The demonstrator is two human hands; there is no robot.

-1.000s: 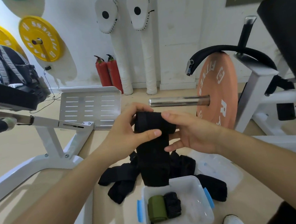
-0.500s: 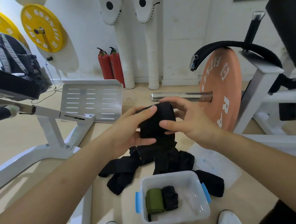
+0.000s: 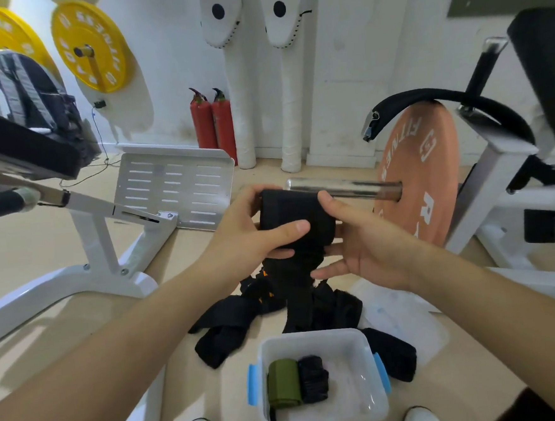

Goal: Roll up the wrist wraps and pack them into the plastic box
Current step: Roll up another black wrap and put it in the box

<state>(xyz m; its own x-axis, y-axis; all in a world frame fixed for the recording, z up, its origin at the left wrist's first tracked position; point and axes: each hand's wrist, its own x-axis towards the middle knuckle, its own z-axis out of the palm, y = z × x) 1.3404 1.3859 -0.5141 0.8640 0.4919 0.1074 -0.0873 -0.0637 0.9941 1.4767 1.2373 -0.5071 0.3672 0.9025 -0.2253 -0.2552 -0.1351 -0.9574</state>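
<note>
The left hand (image 3: pixel 254 233) and right hand (image 3: pixel 368 241) both grip a partly rolled black wrist wrap (image 3: pixel 291 217) in mid-air, its loose tail hanging toward a pile of black wraps (image 3: pixel 223 326) on the floor (image 3: pixel 213 389). Close beside the pile, the plastic box (image 3: pixel 311 337) holds a green roll (image 3: pixel 283 379) and a black roll (image 3: pixel 314 378), touching.

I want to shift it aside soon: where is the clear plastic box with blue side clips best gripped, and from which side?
Likely at the blue clips on the clear plastic box's left and right walls, coming in from both sides. They jut past the rim, and the box stands upright and open, so a level lift keeps the green roll and black roll inside.
</note>
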